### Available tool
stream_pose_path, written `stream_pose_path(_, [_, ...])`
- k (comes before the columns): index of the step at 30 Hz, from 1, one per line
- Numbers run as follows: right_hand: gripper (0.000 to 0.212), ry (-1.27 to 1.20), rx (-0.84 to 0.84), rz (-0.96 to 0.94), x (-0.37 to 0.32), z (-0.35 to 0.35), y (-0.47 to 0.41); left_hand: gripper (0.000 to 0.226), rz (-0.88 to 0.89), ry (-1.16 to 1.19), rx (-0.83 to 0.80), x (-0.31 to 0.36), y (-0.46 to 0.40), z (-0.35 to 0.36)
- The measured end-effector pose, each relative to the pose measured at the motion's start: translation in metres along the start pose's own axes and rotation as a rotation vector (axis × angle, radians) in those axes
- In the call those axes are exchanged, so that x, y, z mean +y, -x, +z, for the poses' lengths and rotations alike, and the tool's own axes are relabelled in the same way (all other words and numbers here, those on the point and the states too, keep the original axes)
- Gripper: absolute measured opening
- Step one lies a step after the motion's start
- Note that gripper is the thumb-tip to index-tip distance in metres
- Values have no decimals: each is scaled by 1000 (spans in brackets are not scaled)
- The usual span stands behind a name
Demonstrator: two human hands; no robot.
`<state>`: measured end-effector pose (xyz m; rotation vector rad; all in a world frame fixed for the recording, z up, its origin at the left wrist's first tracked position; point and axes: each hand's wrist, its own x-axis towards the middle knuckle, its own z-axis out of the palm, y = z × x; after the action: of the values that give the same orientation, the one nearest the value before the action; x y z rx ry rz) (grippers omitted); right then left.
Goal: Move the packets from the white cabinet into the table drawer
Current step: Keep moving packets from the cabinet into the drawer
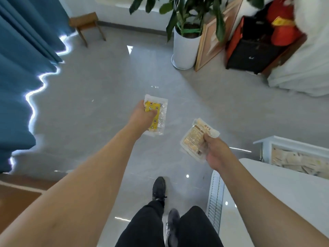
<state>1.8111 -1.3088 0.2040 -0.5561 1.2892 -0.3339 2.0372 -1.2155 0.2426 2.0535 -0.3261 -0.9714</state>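
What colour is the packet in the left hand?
Yellow with small printed figures, in clear wrap: packet, left hand, head view.

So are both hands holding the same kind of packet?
No, the left hand grips a yellow patterned packet, while the right hand holds a beige one.

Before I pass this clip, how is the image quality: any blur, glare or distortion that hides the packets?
Head view: wide-angle bending curves the blue curtain and room edges; glare spots dot the glossy grey floor; backlight blooms along the curtain hem; the top right corner is motion-smeared. The yellow patterned packet in the left hand and the beige printed packet in the right hand stay fairly sharp, print unreadable.
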Motion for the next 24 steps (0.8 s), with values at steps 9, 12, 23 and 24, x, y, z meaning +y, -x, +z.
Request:
stream_pose_path(9, [19, -182, 62, -18, -133, -50, -86, 20, 134, -129, -91, 144, -98, 120])
stream_pose_path(12, [25, -258, 84, -12, -177, -80, -117, 25, 112, -168, -145, 183, -128, 174])
stream_pose_path(23, [16, -470, 251, -27, -291, -178, -180, 37, 187, -375, -342, 307, -200, 354])
stream_pose_path(24, [17, -495, 265, -23, -297, -188, -187, 36, 201, -395, -369, 316, -206, 373])
